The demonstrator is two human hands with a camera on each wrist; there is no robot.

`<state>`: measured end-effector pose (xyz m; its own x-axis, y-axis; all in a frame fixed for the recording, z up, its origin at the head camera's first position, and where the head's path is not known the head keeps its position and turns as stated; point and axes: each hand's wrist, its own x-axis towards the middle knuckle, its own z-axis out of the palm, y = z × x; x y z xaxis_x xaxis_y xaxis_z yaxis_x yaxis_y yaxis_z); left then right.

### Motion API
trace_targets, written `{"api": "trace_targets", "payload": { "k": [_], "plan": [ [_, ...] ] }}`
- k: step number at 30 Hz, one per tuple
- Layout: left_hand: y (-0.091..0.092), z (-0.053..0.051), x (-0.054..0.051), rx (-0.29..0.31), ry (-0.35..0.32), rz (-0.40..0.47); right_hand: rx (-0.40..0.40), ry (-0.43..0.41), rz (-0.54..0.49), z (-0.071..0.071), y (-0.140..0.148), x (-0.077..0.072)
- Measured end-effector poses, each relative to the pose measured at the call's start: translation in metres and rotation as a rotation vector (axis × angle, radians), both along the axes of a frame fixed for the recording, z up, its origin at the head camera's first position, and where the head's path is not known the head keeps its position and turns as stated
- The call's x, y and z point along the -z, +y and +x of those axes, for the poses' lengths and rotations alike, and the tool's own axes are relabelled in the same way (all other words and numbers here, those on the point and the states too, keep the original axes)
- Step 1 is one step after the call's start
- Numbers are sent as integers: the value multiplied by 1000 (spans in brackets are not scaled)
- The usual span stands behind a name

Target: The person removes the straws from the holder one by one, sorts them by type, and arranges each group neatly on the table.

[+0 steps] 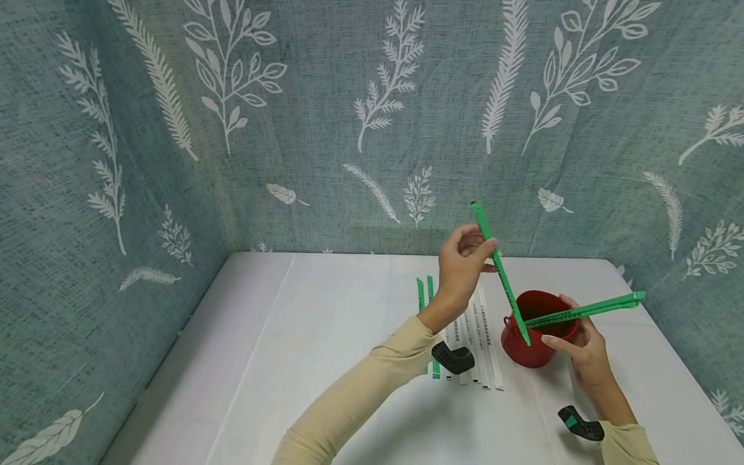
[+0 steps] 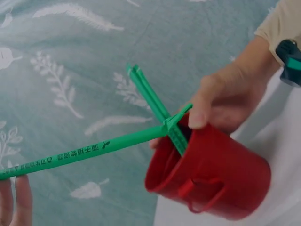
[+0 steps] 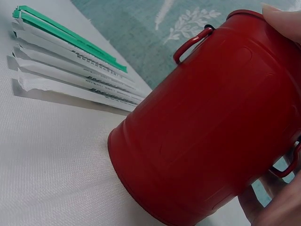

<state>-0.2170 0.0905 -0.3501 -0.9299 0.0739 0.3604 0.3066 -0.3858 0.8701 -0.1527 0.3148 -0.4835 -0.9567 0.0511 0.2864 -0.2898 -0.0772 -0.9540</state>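
My left hand (image 1: 456, 268) pinches a green paper-wrapped straw (image 1: 498, 266) between thumb and fingers, high over the table. The straw slants down, its lower end at the mouth of a red bucket (image 1: 523, 352) with small side handles. In the left wrist view, that end of the held straw (image 2: 94, 149) crosses other green wrapped straws (image 2: 148, 92), which lean out of the bucket. My right hand (image 1: 588, 361) grips the bucket by its rim and side, thumb at the front. The right wrist view shows the bucket (image 3: 202, 117) tilted, its inside hidden.
Left of the bucket, several white-wrapped straws (image 1: 485, 336) lie in a row on the white table (image 1: 325, 323). Two green straws (image 1: 421, 294) lie at that row's left, partly behind my left arm. A leaf-patterned curtain (image 1: 325, 161) hangs along the back and sides.
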Motion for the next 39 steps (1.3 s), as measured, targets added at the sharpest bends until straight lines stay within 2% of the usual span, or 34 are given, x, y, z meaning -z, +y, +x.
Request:
{"api": "trace_targets", "payload": {
  "k": [9,18,25,39],
  "plan": [
    [-21,-7,15,-4,-118,-68,17,-22,8,1,1,0],
    [-44,-11,22,49,-235,-136,10,-36,5,1,1,-1],
    [-58,-14,32,71,-302,-196,14,-43,8,0,1,-1],
    [-85,-21,52,54,-443,-224,14,-45,6,-1,3,-2]
  ]
}}
